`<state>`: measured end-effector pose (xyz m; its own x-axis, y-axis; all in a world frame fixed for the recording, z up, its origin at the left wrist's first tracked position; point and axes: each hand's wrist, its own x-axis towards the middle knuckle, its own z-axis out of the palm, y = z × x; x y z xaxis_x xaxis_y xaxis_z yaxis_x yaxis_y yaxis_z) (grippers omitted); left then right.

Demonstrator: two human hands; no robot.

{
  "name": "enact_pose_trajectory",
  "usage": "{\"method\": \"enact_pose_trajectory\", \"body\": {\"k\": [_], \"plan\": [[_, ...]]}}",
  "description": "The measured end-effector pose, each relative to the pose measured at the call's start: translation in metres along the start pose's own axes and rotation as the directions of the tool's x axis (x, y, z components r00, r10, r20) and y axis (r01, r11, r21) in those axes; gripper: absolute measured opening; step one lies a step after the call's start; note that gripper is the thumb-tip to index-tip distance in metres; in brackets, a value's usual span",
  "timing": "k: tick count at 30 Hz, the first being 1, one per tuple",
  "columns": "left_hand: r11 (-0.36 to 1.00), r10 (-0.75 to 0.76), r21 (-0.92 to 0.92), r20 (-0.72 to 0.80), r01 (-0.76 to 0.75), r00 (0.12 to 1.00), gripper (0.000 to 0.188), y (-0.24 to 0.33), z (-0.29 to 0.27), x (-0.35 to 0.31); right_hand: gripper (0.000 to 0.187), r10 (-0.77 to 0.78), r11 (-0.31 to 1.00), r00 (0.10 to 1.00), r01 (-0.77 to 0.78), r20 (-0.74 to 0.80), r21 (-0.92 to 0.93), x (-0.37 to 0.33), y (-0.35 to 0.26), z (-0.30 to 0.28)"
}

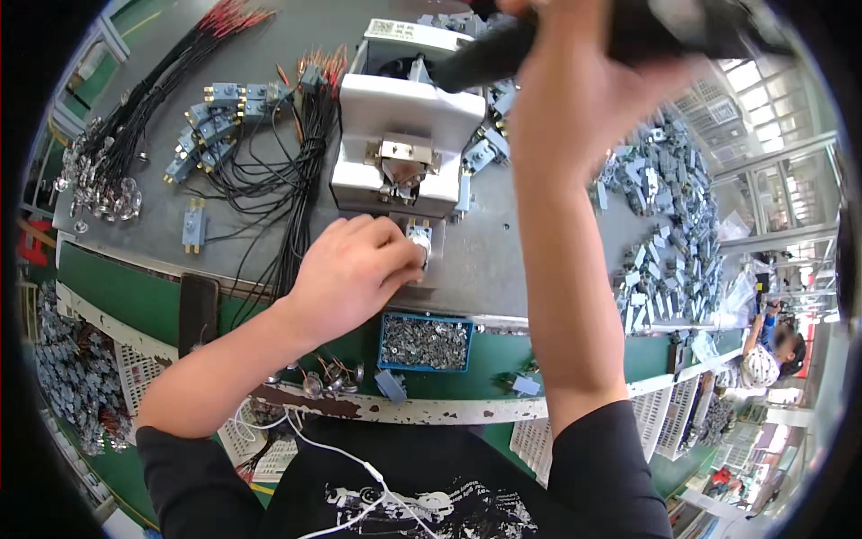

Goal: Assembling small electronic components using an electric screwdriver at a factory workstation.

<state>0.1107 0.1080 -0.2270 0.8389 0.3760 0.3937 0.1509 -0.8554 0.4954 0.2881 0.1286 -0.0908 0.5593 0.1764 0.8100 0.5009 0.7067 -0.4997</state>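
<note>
Pinching on the left side: left hand [346, 269] has a narrow grip, thumb and fingertips closed on a small grey-blue rectangular plastic block [418, 235]. Block sits on the grey metal desk [494, 283], just in front of the boxy white-and-dark metal machine [409, 99]. Right hand [579, 103] is raised and blurred beside a long black tapered object [489, 58]; can't tell whether its grip is closed on it. For the step in hand, I'd press the block flat, square it to the machine front, hold it by the sides and leave the top clear; sloppy seating would probably let it skew. Block's look: brass-coloured tabs at the end facing the machine, shiny silver piece on top, near end partly hidden by fingers. Further out: the machine's front carries a silver metal bracket [406, 166]; nearer the body, a shallow blue rectangular tray [423, 368] full of small silver metal parts [426, 343]. Left of the machine, a bundle of thin black wires with red ends [310, 153] and a cluster of similar grey-blue blocks [214, 130]; far right, a big loose heap of grey-blue pieces [664, 180].
</note>
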Motion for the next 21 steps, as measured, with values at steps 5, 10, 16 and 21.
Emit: {"method": "enact_pose_trajectory", "body": {"k": [5,10,16,21], "plan": [[0.992,0.009,-0.130,0.019,-0.006,1.000,0.013,-0.003,0.000,-0.002,0.048,-0.200,0.977,0.975,0.191,-0.098,-0.092,0.002,-0.050,-0.002],[0.990,0.007,-0.143,0.019,-0.004,1.000,0.013,-0.005,0.000,0.002,0.034,0.333,0.943,0.928,-0.324,0.165,-0.081,-0.020,-0.038,-0.031],[0.993,-0.009,-0.120,0.029,0.012,1.000,0.012,-0.004,-0.001,-0.001,0.046,0.354,0.933,0.925,-0.360,0.138,0.018,-0.046,-0.027,0.000],[0.994,0.001,-0.113,0.013,0.000,1.000,0.012,-0.005,0.002,-0.005,0.054,0.533,0.795,0.739,-0.604,0.412,0.057,-0.033,-0.032,-0.001]]}}
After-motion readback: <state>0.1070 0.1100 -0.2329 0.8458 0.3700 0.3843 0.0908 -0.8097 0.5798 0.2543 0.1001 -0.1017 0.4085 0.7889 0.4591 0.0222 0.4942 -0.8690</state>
